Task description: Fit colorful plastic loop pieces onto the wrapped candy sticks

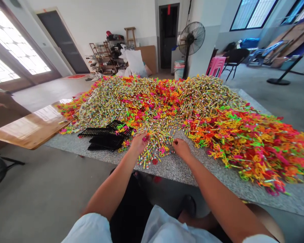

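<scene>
A wide heap of small patterned tubes [106,98] and bright plastic pieces [245,135] covers the speckled tabletop [177,168]. My left hand [140,143] is at the near edge of the heap, its fingers closed around a small pink piece [146,137]. To its right, across a loose spread of tubes [158,140], my right hand [181,147] is curled with fingertips together at the tubes' edge. Whatever it may hold is too small to make out. Stacked black plastic trays [106,141] lie left of my left hand, with several bright pieces on top.
A glossy wooden board [27,130] juts out at the left, beside a cardboard box [5,108]. Beyond the table stand a black fan [190,37], white buckets [179,69], pink stools [216,65] and a white sack [135,62].
</scene>
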A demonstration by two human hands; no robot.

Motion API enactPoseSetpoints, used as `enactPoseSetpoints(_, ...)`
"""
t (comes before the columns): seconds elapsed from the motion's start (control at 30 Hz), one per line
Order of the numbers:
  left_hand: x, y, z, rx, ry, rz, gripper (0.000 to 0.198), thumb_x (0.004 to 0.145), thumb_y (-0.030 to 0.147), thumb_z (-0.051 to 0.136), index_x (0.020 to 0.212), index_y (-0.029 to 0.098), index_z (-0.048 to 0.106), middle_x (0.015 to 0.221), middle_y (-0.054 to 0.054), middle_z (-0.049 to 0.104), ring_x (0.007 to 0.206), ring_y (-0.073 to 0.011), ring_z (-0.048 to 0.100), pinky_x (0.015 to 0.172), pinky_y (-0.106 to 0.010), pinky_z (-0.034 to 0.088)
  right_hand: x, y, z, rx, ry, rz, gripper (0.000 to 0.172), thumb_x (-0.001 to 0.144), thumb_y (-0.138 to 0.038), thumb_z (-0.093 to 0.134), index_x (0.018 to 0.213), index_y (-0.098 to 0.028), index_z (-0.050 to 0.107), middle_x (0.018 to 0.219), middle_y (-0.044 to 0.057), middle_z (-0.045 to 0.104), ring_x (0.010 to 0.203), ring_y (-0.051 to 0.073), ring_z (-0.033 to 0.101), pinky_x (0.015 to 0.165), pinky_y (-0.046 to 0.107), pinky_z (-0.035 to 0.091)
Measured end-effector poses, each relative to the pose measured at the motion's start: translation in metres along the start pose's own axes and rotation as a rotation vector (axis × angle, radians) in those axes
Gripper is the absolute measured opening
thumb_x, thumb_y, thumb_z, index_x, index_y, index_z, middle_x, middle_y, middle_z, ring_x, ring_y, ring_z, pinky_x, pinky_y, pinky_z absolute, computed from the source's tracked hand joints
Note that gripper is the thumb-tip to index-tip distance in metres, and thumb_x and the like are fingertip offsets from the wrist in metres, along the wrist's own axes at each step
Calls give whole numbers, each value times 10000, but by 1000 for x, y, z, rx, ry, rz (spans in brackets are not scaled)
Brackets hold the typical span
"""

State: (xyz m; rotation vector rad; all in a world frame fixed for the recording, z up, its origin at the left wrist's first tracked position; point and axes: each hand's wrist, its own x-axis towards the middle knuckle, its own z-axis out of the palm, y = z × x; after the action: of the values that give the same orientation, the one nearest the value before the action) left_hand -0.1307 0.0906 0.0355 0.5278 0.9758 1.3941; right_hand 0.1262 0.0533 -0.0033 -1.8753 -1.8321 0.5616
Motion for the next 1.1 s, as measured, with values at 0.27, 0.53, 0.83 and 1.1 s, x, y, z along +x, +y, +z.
enactPoseSetpoints(0.27, -35, -16, 12, 34, -108, -130, 201, 711, 126, 785, 868, 155, 664, 802, -29, 708, 741, -163, 712, 676, -285, 598, -6, -3, 6, -166, 73, 81, 301, 958, -347, 538, 1174, -163, 637, 1147, 158, 689, 985, 249, 678, 830, 311, 467)
enactPoseSetpoints(0.53, -52, -21, 16, 52, -106, -143, 299, 698, 218, 845, 935, 188, 667, 862, -12, 721, 727, -135, 708, 634, -247, 561, 22, 5, -8, 70, 25, 246, 302, 817, -197, 625, 1095, -99, 685, 1114, 237, 705, 1129, 330, 646, 963, 407, 453)
enactPoseSetpoints(0.83, -74, -27, 45, 8, -114, -141, 257, 713, 235, 829, 891, 176, 653, 820, -16, 712, 706, -131, 694, 639, -242, 549, -25, -17, -19, 780, 14, 121, 306, 878, -415, 538, 1065, -188, 622, 858, 51, 737, 663, 181, 685, 594, 297, 557)
enactPoseSetpoints(1.1, -86, -47, 72, 45, -217, -68, 338, 683, 328, 881, 888, 171, 662, 774, 14, 655, 654, -98, 625, 622, -230, 533, -60, -45, -21, 1463, -11, 80, 388, 708, -423, 831, 964, -184, 663, 666, -32, 632, 467, 100, 518, 389, 212, 423)
